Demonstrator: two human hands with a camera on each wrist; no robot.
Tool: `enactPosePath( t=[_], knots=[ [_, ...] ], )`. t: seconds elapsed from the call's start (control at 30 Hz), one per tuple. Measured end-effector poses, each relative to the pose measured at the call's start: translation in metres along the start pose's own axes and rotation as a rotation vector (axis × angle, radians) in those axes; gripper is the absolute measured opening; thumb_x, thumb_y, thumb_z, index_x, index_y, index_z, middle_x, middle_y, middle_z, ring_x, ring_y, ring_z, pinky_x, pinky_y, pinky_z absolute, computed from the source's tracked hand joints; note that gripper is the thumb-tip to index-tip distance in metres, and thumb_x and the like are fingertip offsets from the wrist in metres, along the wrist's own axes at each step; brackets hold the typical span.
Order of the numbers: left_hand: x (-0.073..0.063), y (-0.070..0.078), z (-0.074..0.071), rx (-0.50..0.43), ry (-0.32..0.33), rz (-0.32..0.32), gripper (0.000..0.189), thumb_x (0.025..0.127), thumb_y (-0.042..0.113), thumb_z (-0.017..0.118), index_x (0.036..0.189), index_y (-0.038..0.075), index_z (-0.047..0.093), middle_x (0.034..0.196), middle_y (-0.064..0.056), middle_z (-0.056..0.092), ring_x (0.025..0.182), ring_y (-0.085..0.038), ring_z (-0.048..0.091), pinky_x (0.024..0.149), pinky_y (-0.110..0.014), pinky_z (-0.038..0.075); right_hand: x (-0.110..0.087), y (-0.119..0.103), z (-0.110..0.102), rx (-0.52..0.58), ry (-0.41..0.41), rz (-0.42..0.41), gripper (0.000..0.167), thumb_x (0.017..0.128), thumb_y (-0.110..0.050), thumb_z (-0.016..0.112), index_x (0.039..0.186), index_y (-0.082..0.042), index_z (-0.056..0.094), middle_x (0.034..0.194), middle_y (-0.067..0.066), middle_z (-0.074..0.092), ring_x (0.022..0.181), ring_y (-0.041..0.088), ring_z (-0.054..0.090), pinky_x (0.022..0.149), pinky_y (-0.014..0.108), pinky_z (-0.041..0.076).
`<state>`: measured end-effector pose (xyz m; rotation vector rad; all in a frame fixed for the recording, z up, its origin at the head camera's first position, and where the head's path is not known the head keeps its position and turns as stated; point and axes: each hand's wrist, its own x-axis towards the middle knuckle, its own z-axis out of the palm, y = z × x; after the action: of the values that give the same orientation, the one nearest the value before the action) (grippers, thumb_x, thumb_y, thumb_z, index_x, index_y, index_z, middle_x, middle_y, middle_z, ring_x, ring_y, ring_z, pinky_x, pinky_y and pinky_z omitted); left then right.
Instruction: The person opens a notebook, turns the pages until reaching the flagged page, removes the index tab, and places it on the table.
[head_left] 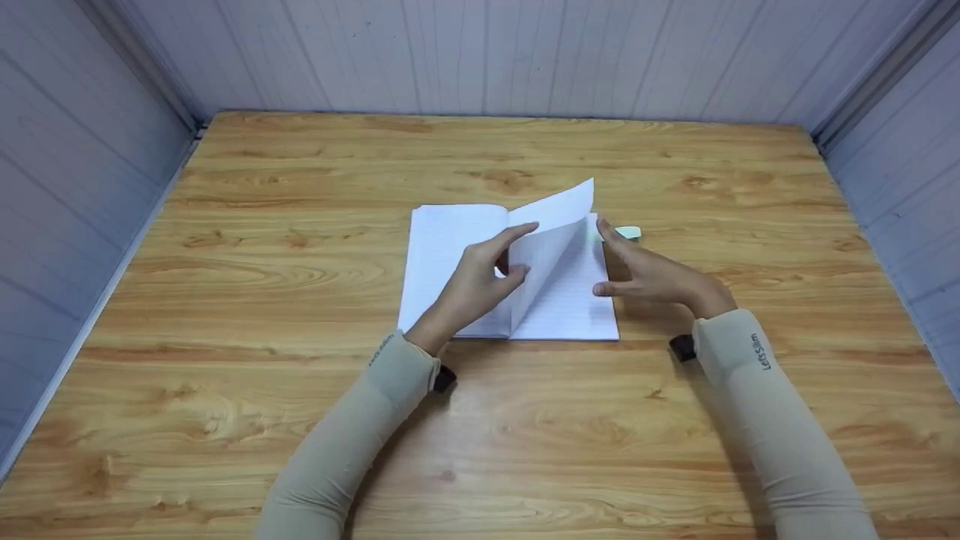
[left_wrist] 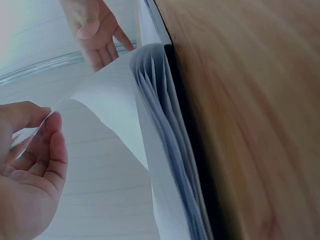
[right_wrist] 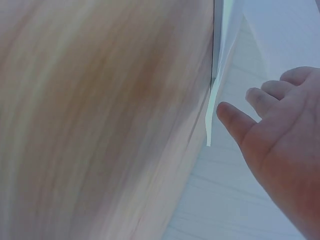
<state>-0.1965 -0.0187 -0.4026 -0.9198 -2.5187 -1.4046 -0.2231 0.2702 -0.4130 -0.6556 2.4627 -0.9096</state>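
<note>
An open notebook (head_left: 442,255) with lined white pages lies on the table. One page (head_left: 562,202) stands raised and bent over from its right side. My left hand (head_left: 472,281) pinches that page between thumb and fingers, and the left wrist view shows the paper's edge in the pinch. My right hand (head_left: 664,277) is at the notebook's right edge with fingers extended, holding nothing. A pale green paper tab (head_left: 628,232) sticks out past the right edge, beside the right fingertips. In the right wrist view the tab (right_wrist: 210,117) appears as a thin strip near the fingers.
The notebook rests on a wood-grain table (head_left: 262,225). Pale panel walls (head_left: 517,60) enclose the table at the back and on both sides. Dark wrist-worn devices (head_left: 682,347) sit under both sleeves.
</note>
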Motion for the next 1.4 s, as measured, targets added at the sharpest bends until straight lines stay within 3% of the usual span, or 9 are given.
enactPosePath(
  t=[0.13,0.3,0.47,0.57,0.97,1.4],
  knots=[
    [-0.002,-0.003,-0.006,-0.028,0.045,-0.013,0.050,0.087,-0.001,0.065,0.135,0.008,0.054,0.085,-0.010,0.064,0.066,-0.011,0.052,0.061,-0.023,0.046,-0.001,0.000,0.002,0.001,-0.022,-0.008,0.105,0.089,-0.041,0.066,0.153,-0.014,-0.013,0.161,0.007,-0.015,0.149,0.023,-0.010,0.121,0.048,0.005],
    [-0.003,-0.005,-0.014,-0.046,0.088,-0.006,0.042,0.088,0.001,0.064,0.129,0.008,0.060,0.100,-0.010,0.069,0.068,-0.013,0.054,0.065,-0.031,0.051,0.000,0.001,0.003,-0.009,-0.028,-0.016,0.104,0.088,-0.041,0.066,0.153,-0.012,-0.009,0.162,0.008,-0.013,0.149,0.022,-0.009,0.121,0.047,0.005],
    [-0.005,-0.007,-0.022,-0.074,0.127,-0.017,0.032,0.088,0.001,0.065,0.119,0.005,0.067,0.117,-0.010,0.069,0.087,-0.016,0.063,0.070,-0.027,0.051,0.002,0.003,0.003,-0.040,-0.043,-0.009,0.103,0.088,-0.044,0.066,0.154,-0.010,-0.006,0.162,0.009,-0.011,0.150,0.025,-0.007,0.121,0.049,0.006],
    [-0.006,-0.008,-0.028,-0.086,0.150,-0.043,0.028,0.088,0.002,0.066,0.115,0.004,0.069,0.113,-0.010,0.070,0.096,-0.016,0.065,0.073,-0.022,0.051,0.004,0.004,0.004,-0.068,-0.058,0.002,0.102,0.088,-0.045,0.065,0.154,-0.009,-0.004,0.162,0.008,-0.009,0.150,0.027,-0.006,0.120,0.050,0.006],
    [-0.013,-0.017,-0.043,-0.083,0.220,-0.099,0.018,0.087,0.003,0.068,0.104,0.001,0.072,0.094,-0.011,0.073,0.076,-0.014,0.063,0.072,-0.021,0.051,0.002,0.003,0.005,-0.101,-0.117,0.059,0.103,0.085,-0.049,0.067,0.155,-0.013,0.000,0.163,0.006,-0.007,0.150,0.026,-0.006,0.120,0.051,0.006],
    [-0.019,-0.027,-0.055,-0.073,0.156,-0.060,0.025,0.087,0.000,0.066,0.112,0.001,0.068,0.104,-0.013,0.069,0.080,-0.017,0.065,0.078,-0.026,0.055,-0.002,0.002,0.007,-0.084,-0.142,0.044,0.103,0.084,-0.042,0.071,0.155,-0.012,0.003,0.163,0.005,-0.002,0.150,0.025,-0.005,0.121,0.049,0.006]
  ],
)
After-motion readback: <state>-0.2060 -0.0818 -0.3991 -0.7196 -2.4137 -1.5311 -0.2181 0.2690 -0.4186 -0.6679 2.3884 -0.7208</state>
